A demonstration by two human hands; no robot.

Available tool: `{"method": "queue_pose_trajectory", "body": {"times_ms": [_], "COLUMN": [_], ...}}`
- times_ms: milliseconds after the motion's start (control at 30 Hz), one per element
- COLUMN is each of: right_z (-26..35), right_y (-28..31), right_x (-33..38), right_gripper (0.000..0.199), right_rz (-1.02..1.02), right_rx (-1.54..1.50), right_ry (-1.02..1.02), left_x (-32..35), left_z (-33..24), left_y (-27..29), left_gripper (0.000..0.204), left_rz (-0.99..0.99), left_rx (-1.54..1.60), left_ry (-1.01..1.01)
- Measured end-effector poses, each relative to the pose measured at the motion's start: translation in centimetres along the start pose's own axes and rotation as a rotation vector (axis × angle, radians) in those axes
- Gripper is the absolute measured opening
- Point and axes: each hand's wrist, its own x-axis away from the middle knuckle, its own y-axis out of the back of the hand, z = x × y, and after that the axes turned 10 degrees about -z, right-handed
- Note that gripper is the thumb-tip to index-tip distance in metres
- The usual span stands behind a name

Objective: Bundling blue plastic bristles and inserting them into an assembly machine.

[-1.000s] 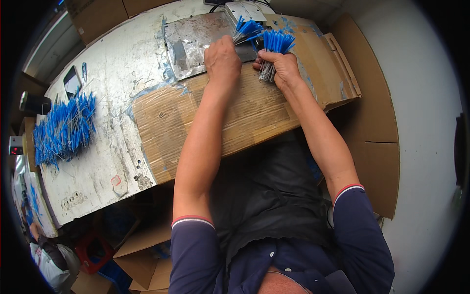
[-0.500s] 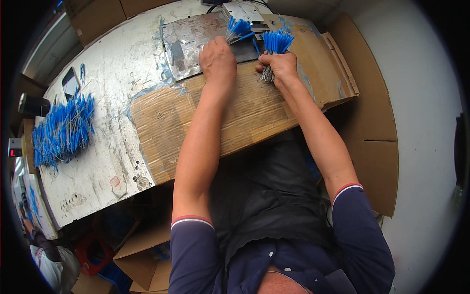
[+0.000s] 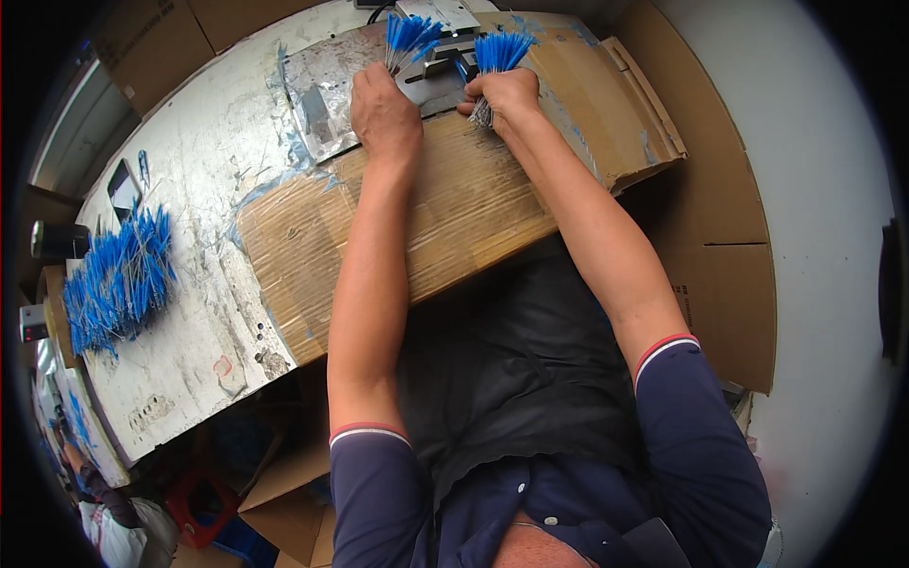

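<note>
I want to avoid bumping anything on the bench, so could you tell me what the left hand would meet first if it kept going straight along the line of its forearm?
Probably the small grey machine just beyond the left hand and its blue wire bundle, though depth is unclear.

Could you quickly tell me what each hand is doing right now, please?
Left hand: closed on a bundle of blue-tipped wires.
Right hand: closed on a second blue-tipped wire bundle.
</note>
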Motion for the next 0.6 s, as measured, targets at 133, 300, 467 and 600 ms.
{"method": "queue_pose_trajectory", "body": {"times_ms": [133, 300, 467, 600], "right_z": [0.0, -0.5, -0.7, -1.2], "right_y": [0.3, 2.1, 3.0, 3.2], "right_x": [0.1, 0.3, 0.9, 0.7], "right_gripper": [0.008, 0.011, 0.013, 0.013], "right_rz": [0.004, 0.170, 0.238, 0.323], "right_rx": [-0.058, -0.244, -0.330, -0.310], "right_ry": [-0.041, -0.098, -0.064, -0.047], "left_x": [0.0, 0.2, 0.1, 0.1], "left_z": [-0.1, -0.4, -0.2, -0.4], "left_y": [0.1, 0.1, 0.1, 0.1], "left_gripper": [0.009, 0.013, 0.006, 0.005], "left_rz": [-0.028, 0.083, 0.162, 0.145], "left_rx": [0.018, 0.016, 0.011, 0.027], "left_ry": [-0.087, -0.071, -0.044, -0.066]}}
